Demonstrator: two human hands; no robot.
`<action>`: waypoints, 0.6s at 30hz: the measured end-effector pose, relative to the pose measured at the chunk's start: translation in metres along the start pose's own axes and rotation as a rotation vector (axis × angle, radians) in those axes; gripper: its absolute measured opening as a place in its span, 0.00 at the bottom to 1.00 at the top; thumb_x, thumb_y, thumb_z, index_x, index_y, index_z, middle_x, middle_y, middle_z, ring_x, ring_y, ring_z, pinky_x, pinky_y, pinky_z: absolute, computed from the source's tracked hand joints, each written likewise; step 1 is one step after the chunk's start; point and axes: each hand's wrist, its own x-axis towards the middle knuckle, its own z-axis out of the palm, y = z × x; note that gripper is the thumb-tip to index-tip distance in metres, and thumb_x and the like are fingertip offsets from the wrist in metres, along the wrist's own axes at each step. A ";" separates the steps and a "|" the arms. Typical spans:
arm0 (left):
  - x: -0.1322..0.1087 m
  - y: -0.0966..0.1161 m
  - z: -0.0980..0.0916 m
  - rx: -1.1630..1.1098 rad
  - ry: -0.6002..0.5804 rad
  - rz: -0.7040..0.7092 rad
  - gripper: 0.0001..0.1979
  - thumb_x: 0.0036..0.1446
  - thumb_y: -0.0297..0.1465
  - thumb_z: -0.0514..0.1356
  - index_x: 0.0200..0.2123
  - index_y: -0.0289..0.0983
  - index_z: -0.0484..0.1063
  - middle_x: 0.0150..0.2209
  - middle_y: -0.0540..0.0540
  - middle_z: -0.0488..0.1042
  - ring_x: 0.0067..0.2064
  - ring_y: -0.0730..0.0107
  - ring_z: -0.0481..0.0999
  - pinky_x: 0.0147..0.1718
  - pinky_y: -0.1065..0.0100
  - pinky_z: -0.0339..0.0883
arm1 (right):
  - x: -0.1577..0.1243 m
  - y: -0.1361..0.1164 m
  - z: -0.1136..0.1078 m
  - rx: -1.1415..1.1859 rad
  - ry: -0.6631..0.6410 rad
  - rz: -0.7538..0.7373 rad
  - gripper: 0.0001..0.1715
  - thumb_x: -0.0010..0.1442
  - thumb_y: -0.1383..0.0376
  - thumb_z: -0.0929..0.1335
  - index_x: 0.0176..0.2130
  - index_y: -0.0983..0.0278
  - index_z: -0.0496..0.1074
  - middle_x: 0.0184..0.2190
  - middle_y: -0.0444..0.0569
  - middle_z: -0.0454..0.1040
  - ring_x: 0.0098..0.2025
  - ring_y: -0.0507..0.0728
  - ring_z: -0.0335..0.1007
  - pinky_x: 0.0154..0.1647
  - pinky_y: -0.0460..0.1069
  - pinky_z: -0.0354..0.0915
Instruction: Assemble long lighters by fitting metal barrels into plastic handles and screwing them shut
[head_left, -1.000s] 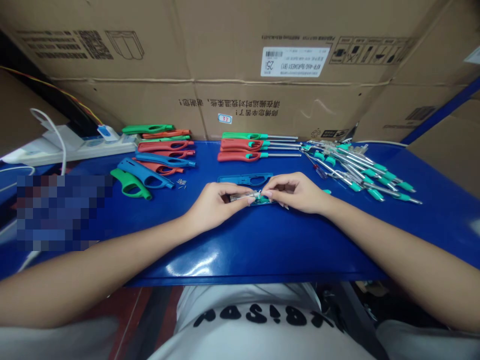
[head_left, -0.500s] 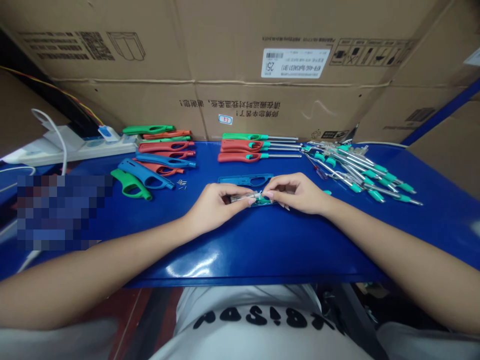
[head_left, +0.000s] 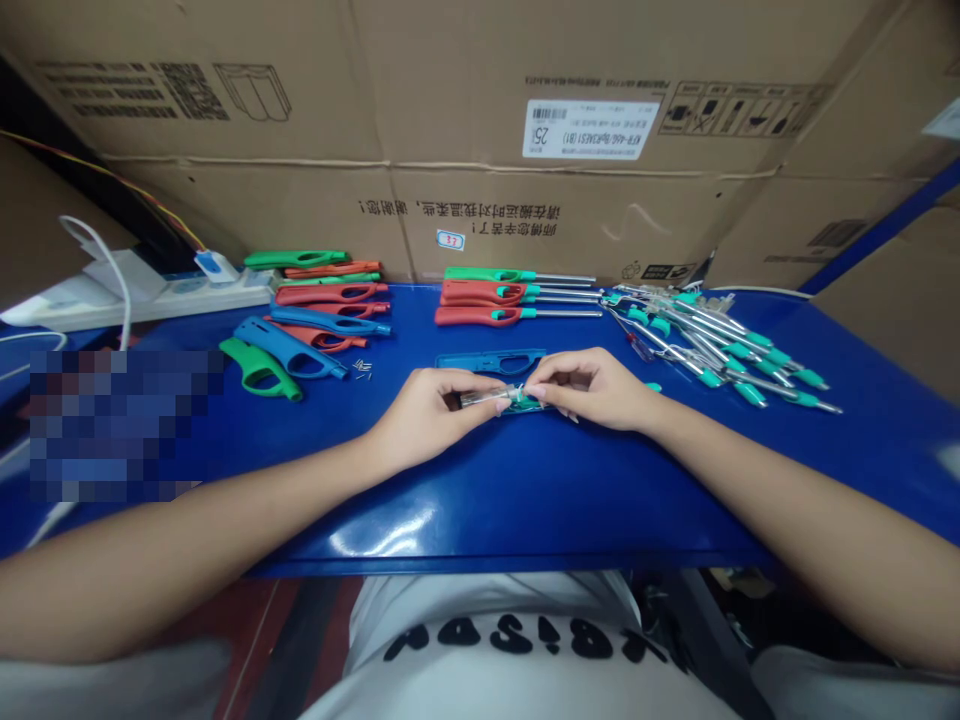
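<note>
Both hands meet at the middle of the blue table (head_left: pixel 525 490). My left hand (head_left: pixel 431 410) is closed, pinching a clear lighter insert with a metal tube (head_left: pixel 484 398). My right hand (head_left: pixel 592 385) is closed too, its fingertips pinched on the insert's teal end (head_left: pixel 525 402). Just behind the hands lies a blue lighter shell half (head_left: pixel 491 360), flat on the table.
Red, blue and green shell halves (head_left: pixel 315 320) lie at the back left, with small metal pins (head_left: pixel 364 367) beside them. Assembled lighters (head_left: pixel 510 293) lie at the back centre, several teal-tipped inserts (head_left: pixel 720 340) at the right. Cardboard boxes (head_left: pixel 480 140) wall the back; a power strip (head_left: pixel 172 295) sits far left.
</note>
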 end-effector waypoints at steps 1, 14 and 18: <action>0.000 0.000 0.000 0.003 0.000 0.000 0.16 0.56 0.39 0.68 0.44 0.36 0.84 0.44 0.43 0.84 0.44 0.58 0.83 0.42 0.63 0.73 | 0.000 0.000 0.000 -0.002 0.000 -0.002 0.18 0.60 0.52 0.73 0.37 0.66 0.78 0.29 0.46 0.76 0.20 0.47 0.63 0.19 0.45 0.61; 0.000 0.000 0.003 0.020 -0.004 0.011 0.14 0.58 0.39 0.67 0.43 0.36 0.84 0.42 0.44 0.84 0.40 0.62 0.82 0.36 0.68 0.71 | 0.000 -0.005 0.006 -0.020 0.032 0.013 0.15 0.60 0.57 0.72 0.37 0.68 0.78 0.27 0.45 0.74 0.21 0.46 0.61 0.20 0.44 0.57; -0.001 0.001 0.004 0.046 0.007 0.024 0.13 0.58 0.38 0.67 0.42 0.37 0.84 0.41 0.45 0.84 0.37 0.64 0.81 0.32 0.69 0.69 | -0.001 -0.007 0.007 -0.010 0.039 0.036 0.16 0.59 0.55 0.72 0.36 0.67 0.78 0.26 0.45 0.74 0.21 0.47 0.60 0.21 0.45 0.57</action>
